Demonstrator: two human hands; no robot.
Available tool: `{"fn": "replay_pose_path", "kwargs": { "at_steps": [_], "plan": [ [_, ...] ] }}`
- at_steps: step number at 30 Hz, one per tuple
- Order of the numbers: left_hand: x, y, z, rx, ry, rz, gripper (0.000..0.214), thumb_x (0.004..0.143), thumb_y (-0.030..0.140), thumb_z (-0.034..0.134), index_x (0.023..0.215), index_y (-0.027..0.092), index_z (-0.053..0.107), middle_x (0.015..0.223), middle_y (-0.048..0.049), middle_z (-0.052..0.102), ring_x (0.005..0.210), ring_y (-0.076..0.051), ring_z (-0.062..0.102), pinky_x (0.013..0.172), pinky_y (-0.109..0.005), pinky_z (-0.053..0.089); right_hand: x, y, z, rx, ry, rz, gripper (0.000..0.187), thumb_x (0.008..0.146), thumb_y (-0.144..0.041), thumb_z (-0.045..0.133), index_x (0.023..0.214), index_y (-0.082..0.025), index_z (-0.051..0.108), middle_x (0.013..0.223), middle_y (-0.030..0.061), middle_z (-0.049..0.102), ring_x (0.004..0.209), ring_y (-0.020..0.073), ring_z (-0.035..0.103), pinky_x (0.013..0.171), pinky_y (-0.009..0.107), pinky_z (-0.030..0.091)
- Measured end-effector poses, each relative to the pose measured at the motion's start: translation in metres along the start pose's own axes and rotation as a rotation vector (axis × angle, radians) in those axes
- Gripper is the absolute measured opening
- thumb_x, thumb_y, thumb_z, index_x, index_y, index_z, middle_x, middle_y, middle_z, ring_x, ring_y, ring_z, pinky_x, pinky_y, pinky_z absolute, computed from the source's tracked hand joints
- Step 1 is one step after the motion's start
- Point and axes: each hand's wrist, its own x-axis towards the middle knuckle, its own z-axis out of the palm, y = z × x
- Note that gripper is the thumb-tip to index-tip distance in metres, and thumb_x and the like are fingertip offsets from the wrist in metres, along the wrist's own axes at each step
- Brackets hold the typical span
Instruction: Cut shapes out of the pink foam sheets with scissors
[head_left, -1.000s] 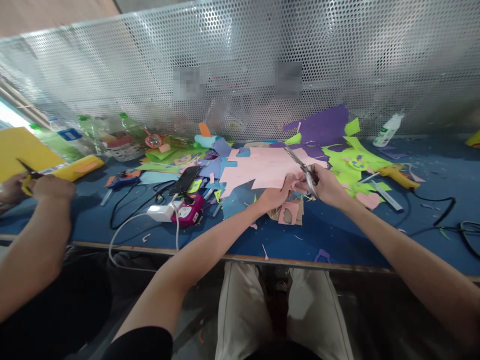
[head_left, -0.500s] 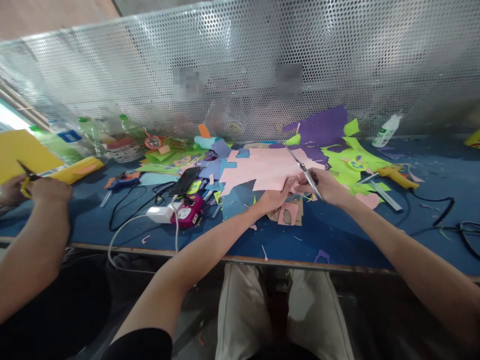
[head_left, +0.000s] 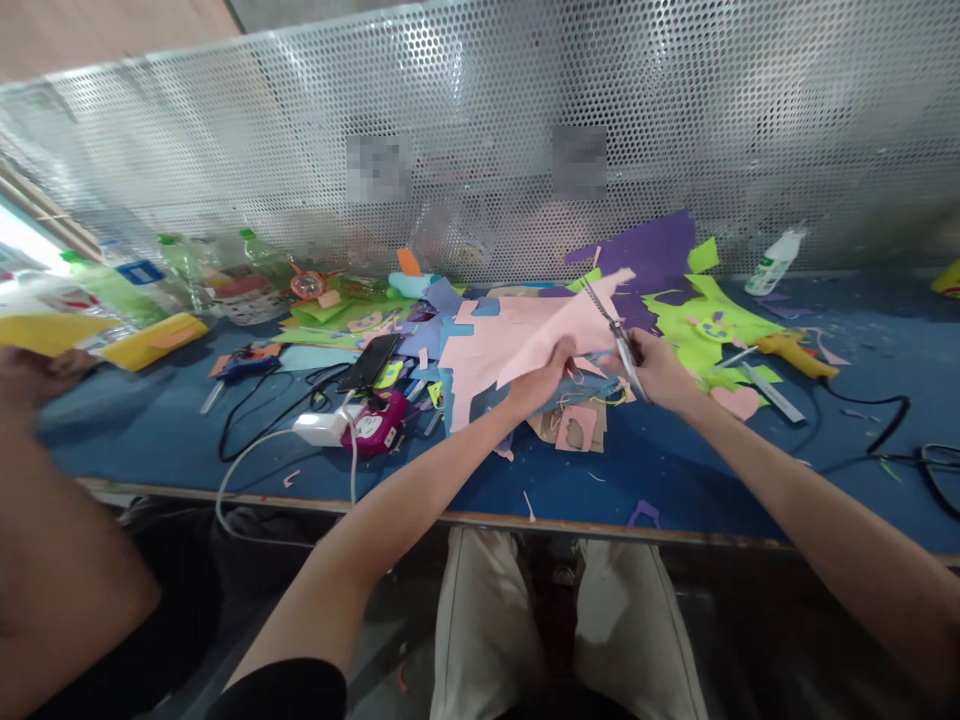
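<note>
My left hand (head_left: 541,374) pinches the near edge of a large pink paper sheet (head_left: 536,330) and holds it lifted off the blue table (head_left: 660,465). My right hand (head_left: 658,366) is closed round the handles of metal scissors (head_left: 609,322), whose blades point up and away across the sheet's right edge. Just below both hands lies a small pink offcut with a hole (head_left: 576,428) on brownish scraps.
Green (head_left: 705,320), purple (head_left: 652,255) and blue paper scraps crowd the table's back. A yellow glue gun (head_left: 791,350), ruler (head_left: 772,392), glue bottle (head_left: 776,260), phone (head_left: 371,360), pink charger (head_left: 375,425) and cables lie around. Another person's arm (head_left: 45,520) fills the left.
My left hand has lifted the pink sheet, which lay flat before, and the scissors have tilted more upright. The other person's arm has moved nearer the camera.
</note>
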Motion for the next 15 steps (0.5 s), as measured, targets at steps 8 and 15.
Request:
{"fn": "replay_pose_path", "kwargs": {
  "at_steps": [8,15],
  "plan": [
    [0.01,0.002,-0.03,-0.261,0.42,-0.124,0.074,0.095,0.081,0.023,0.098,0.024,0.07,0.067,-0.0013,0.056,0.065,-0.015,0.055,0.067,-0.028,0.045,-0.009,-0.012,0.007,-0.027,-0.225,-0.021,0.041,0.085,-0.065,0.056,0.082,-0.025,0.05,0.065,-0.0025,0.053,0.056,0.0166,0.051,0.054,0.028,0.036],
    [0.003,0.014,-0.021,-0.255,0.431,-0.079,0.071,0.098,0.078,0.017,0.091,0.025,0.063,0.069,-0.001,0.051,0.064,-0.015,0.052,0.065,-0.028,0.043,-0.013,-0.015,0.017,-0.127,-0.235,-0.01,0.047,0.088,-0.069,0.046,0.079,-0.024,0.053,0.061,-0.0007,0.055,0.054,0.0177,0.051,0.052,0.029,0.034]
  ]
}}
